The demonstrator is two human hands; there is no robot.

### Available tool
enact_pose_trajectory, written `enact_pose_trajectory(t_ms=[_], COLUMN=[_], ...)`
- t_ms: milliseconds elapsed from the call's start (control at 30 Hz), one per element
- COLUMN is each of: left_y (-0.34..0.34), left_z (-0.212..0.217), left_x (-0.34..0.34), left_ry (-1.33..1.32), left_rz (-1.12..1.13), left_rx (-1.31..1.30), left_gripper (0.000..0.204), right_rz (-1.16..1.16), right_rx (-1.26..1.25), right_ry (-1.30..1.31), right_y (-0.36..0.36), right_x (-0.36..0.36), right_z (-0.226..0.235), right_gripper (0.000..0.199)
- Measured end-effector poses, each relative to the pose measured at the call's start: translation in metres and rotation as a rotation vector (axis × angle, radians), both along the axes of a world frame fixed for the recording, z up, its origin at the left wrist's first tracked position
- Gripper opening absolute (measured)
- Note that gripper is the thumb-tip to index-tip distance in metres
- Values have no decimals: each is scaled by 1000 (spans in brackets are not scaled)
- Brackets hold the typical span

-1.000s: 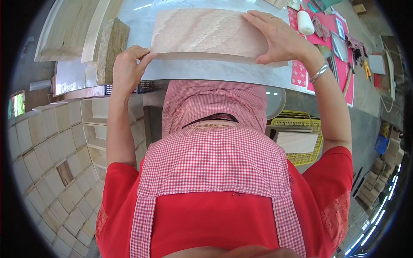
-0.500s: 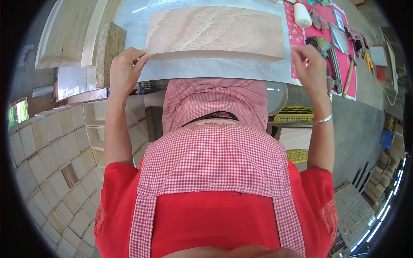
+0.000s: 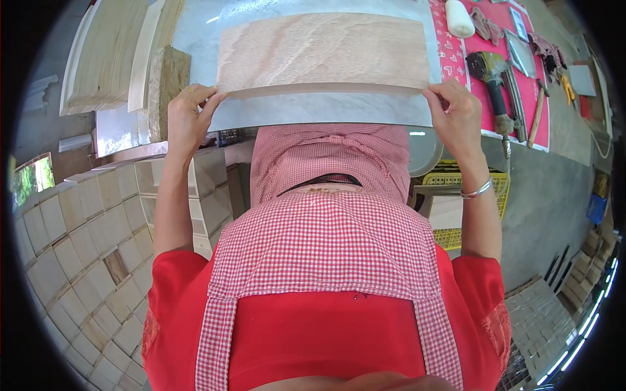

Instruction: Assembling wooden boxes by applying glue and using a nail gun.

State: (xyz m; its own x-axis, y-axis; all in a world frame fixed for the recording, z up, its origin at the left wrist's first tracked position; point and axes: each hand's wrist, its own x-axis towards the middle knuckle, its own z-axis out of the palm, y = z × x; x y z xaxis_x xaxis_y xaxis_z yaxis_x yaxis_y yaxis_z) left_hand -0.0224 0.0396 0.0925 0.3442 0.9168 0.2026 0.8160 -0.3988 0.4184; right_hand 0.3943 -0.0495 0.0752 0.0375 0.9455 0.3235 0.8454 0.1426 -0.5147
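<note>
Landmark: veneer sheet (image 3: 323,51). Left of it, a rough block (image 3: 168,85) and stacked boards (image 3: 107,55) obstruct passage. Right of it, a white roll (image 3: 459,17) and power tool (image 3: 494,81) obstruct. The bare worktop (image 3: 313,112) strip along its near edge gives clearance.

We see bright, even daylight with soft shadows. Pale glare washes the grey tabletop (image 3: 313,114) near its far edge, and a bright streak glints at lower right. Straight edges bow toward the black fisheye rim; focus stays sharp.
</note>
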Motion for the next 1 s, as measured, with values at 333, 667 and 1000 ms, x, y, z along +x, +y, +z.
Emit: enact_pose_trajectory(t_ms=[333, 667, 1000], left_y=[7, 22, 46], left_z=[42, 34, 35], left_x=[4, 209, 223], left_ry=[605, 439, 264], left_rz=[6, -467, -617], left_rx=[0, 203, -160], left_gripper=[42, 80, 73], right_rz=[-101, -442, -514], right_rx=[103, -376, -396], right_ry=[-40, -439, -262], right_y=[0, 4, 12], right_x=[59, 159, 165], right_z=[-7, -48, 9], right_gripper=[32, 65, 43])
